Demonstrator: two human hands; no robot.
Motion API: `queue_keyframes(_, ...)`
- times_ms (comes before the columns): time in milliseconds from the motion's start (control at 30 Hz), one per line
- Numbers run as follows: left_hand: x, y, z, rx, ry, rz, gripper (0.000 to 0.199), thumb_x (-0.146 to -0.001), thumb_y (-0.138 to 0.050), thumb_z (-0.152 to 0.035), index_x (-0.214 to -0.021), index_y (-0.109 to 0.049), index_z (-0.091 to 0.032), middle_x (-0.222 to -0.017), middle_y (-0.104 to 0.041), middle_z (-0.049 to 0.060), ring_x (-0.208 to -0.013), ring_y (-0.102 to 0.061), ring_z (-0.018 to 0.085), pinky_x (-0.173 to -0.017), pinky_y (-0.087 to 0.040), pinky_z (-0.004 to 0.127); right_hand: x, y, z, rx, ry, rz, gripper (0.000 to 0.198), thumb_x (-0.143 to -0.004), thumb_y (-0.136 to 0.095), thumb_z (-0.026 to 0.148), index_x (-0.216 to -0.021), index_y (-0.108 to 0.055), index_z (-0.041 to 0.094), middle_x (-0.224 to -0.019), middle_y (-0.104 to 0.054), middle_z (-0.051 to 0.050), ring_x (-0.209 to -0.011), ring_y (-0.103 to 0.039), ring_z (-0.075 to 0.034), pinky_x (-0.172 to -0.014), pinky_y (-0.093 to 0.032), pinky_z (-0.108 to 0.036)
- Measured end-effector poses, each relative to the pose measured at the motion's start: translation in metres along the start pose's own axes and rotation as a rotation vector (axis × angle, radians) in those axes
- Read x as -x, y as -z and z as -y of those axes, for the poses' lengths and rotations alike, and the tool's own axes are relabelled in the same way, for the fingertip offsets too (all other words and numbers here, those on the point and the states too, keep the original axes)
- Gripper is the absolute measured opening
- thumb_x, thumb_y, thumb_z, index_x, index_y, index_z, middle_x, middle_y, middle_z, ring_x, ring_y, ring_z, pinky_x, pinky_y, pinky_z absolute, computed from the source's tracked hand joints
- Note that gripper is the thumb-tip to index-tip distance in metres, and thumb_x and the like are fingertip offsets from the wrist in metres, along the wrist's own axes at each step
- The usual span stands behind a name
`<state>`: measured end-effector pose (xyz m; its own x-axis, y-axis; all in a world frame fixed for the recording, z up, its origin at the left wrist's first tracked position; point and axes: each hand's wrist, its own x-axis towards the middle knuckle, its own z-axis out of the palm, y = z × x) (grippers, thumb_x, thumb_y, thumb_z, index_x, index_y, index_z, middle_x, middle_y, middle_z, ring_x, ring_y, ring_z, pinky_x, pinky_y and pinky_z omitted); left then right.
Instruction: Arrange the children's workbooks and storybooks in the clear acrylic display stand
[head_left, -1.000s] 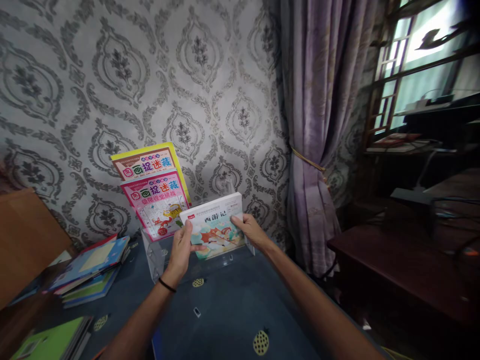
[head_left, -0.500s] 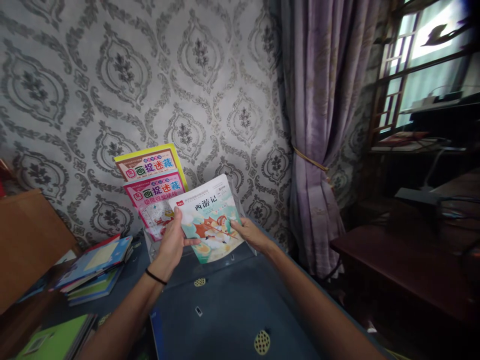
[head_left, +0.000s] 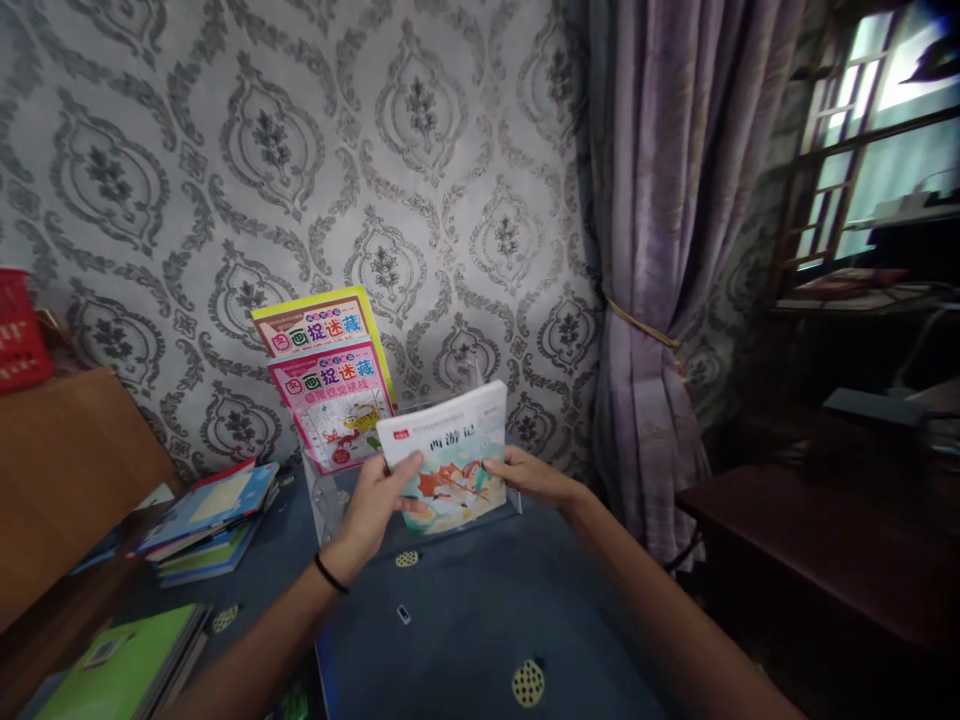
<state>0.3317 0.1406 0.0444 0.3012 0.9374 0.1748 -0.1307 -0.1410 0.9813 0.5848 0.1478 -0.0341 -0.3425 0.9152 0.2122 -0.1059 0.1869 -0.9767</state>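
A white and teal picture book [head_left: 452, 455] with a red-and-orange drawing on its cover is held between both hands. My left hand [head_left: 375, 505] grips its left edge, thumb on the cover. On its right edge my right hand [head_left: 536, 475] is closed, thumb likewise on the front. The book leans top-edge toward me over a clear stand [head_left: 324, 505], partly hidden behind it. Left of the book, a pink book [head_left: 330, 400] and a yellow-edged book [head_left: 311, 322] stand upright in the stand, the pink one in front.
Stacked books [head_left: 217, 510] lie at the left, with green books [head_left: 120, 660] nearer me. A brown box [head_left: 75, 480] and a red basket [head_left: 21, 330] are at far left. The patterned blue tablecloth [head_left: 465, 620] spreads in front. A purple curtain [head_left: 660, 300] hangs right.
Both hands have lowered the picture book toward the stand and tipped it so its top edge shows. The camera view has shifted slightly left.
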Motion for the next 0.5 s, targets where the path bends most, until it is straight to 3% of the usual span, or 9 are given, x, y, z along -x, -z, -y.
queue_keyframes(100,0.009,-0.002,0.012,-0.042,0.034,0.097,0.059,-0.063,-0.086,-0.052,-0.105,-0.074,-0.012,-0.105,-0.075,0.013,-0.087,-0.071,0.025,-0.05,-0.06,0.025,0.015,0.006,-0.001,0.068,-0.028,0.069,0.058,-0.077,-0.073,0.064,-0.104,-0.075,0.013,-0.104,-0.077,-0.013,-0.099,-0.071,-0.027,-0.103,-0.048,-0.05)
queue_keyframes(267,0.017,-0.01,0.018,-0.063,0.071,0.17,0.065,-0.063,-0.084,-0.058,-0.109,-0.073,-0.013,-0.108,-0.075,0.013,-0.09,-0.071,0.028,-0.054,-0.061,0.027,0.042,0.006,0.004,0.09,-0.078,0.059,0.056,-0.08,-0.072,0.059,-0.109,-0.074,0.012,-0.107,-0.076,-0.013,-0.102,-0.07,-0.028,-0.105,-0.046,-0.053)
queue_keyframes(433,0.019,-0.019,0.02,-0.024,0.081,0.156,0.043,-0.067,-0.084,-0.053,-0.097,-0.077,-0.023,-0.098,-0.077,0.007,-0.086,-0.071,0.027,-0.051,-0.06,0.025,0.055,0.004,0.017,0.109,-0.091,0.032,0.049,-0.082,-0.07,0.057,-0.106,-0.076,0.015,-0.098,-0.077,-0.011,-0.093,-0.072,-0.026,-0.094,-0.054,-0.047)
queue_keyframes(500,0.013,-0.021,0.014,-0.007,0.05,0.162,0.035,-0.072,-0.082,-0.048,-0.096,-0.077,-0.023,-0.097,-0.077,0.006,-0.085,-0.071,0.026,-0.051,-0.061,0.025,0.053,0.007,0.029,0.205,-0.073,-0.016,0.044,-0.081,-0.071,0.056,-0.097,-0.078,0.016,-0.088,-0.077,-0.009,-0.081,-0.071,-0.024,-0.08,-0.059,-0.04)
